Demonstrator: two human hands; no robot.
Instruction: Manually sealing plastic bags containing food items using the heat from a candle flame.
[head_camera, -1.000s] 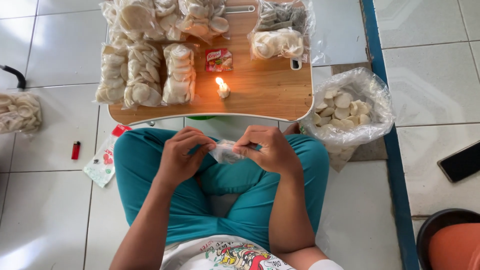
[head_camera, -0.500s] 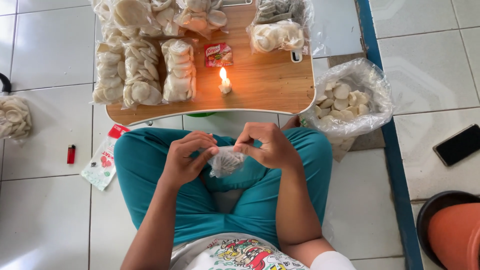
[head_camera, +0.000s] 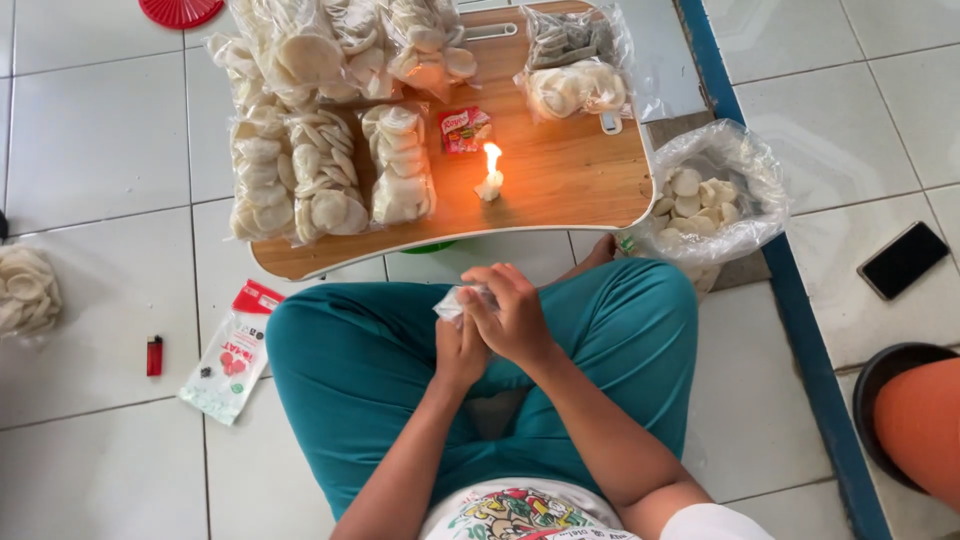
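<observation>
The person sat cross-legged on the tiled floor (head_camera: 100, 150), both hands together above the lap. The right hand (head_camera: 515, 320) lay over the left hand (head_camera: 458, 350), and between them they gripped a small clear plastic bag (head_camera: 455, 303) — fingers of both closed on it, most of it hidden by the right hand. Just ahead stood a low wooden table (head_camera: 560, 180) with a lit candle (head_camera: 490, 180), a small red packet (head_camera: 465, 130) and several sealed bags of white crackers (head_camera: 325, 185). An open bag of loose crackers (head_camera: 705, 195) sat beside the right knee. On the floor to the left lay a red lighter (head_camera: 154, 355) and a flat printed packet (head_camera: 232, 355); a dark phone (head_camera: 903, 259) lay well to the right.
</observation>
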